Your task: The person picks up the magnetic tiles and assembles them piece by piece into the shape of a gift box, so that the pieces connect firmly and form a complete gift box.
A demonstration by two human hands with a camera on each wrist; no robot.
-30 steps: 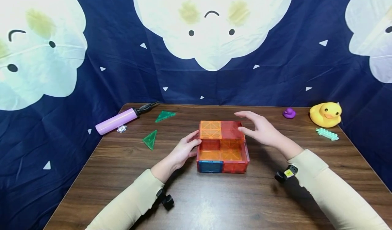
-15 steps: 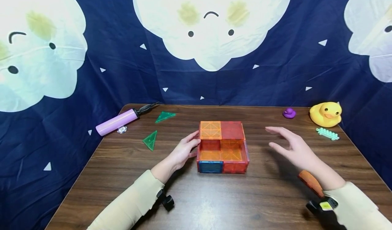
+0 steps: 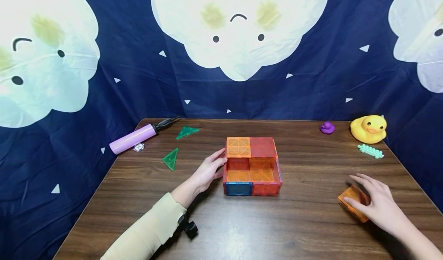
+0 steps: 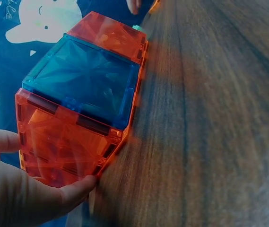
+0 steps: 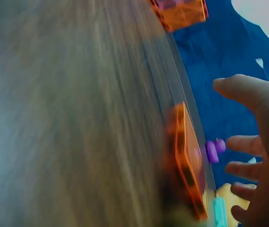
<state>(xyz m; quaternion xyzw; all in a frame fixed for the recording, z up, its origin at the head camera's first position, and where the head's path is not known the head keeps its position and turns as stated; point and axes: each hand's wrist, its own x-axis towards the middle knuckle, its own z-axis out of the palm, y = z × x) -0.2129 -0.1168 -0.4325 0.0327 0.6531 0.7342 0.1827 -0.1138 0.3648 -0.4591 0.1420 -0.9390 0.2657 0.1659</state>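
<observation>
A box of translucent magnetic tiles (image 3: pixel 266 188) stands mid-table, with red walls and a blue front-left panel (image 4: pixel 84 78). An orange tile and a red tile cover the back of its top; the front half is uncovered. My left hand (image 3: pixel 209 170) holds the box's left wall, with one digit at its upper edge and another low near the table. At the right, my right hand (image 3: pixel 378 200) reaches over a stack of orange magnetic tiles (image 3: pixel 352 198). In the right wrist view its fingers (image 5: pixel 247 142) are spread, with a gap to the stack (image 5: pixel 186 161).
Two green triangular tiles (image 3: pixel 170 159) lie left of the box. Further left are a lilac hand pump (image 3: pixel 133 139) and a poker chip (image 3: pixel 139 147). At back right stand a purple duck (image 3: pixel 327 127), a yellow duck (image 3: pixel 368 129) and a mint-green knobbly piece (image 3: pixel 370 151).
My right hand has left the red top tile and moved right and toward me, down to the orange stack. The left hand stays on the box, which has not moved.
</observation>
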